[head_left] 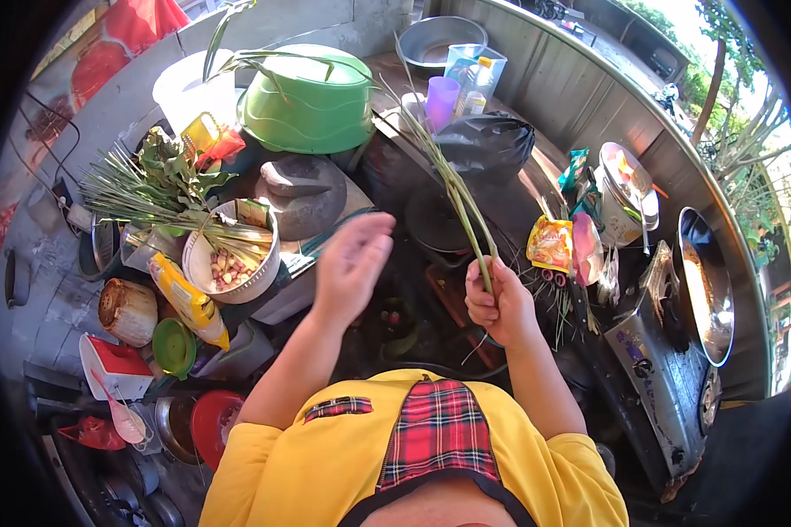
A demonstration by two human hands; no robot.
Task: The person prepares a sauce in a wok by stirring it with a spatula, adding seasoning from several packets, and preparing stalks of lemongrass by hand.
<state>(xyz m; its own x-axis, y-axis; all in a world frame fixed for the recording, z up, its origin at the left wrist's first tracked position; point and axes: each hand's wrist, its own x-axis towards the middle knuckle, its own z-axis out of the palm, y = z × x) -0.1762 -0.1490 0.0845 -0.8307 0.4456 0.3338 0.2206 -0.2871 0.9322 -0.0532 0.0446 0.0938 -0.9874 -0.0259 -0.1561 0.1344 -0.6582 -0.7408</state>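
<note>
My right hand (506,306) is closed around the lower ends of a few long green stalks (453,181), which look like lemongrass. Their leaves rise away from me and bend over toward the green basin. My left hand (354,271), slightly blurred, is raised with its fingers stretched out and nothing in it. Just beyond it sits a stone mortar (313,211) with a pestle (296,179) lying across it. To the left, a white plastic basket (263,273) holds shallots or garlic cloves (229,269) and a bundle of stalks (171,214).
An upturned green basin (306,99) stands at the back beside a white bucket (201,89). A black plastic bag (488,141) and purple cup (441,103) are ahead. On the right are seasoning packets (549,240), a gas stove (652,375) and a wok (705,290).
</note>
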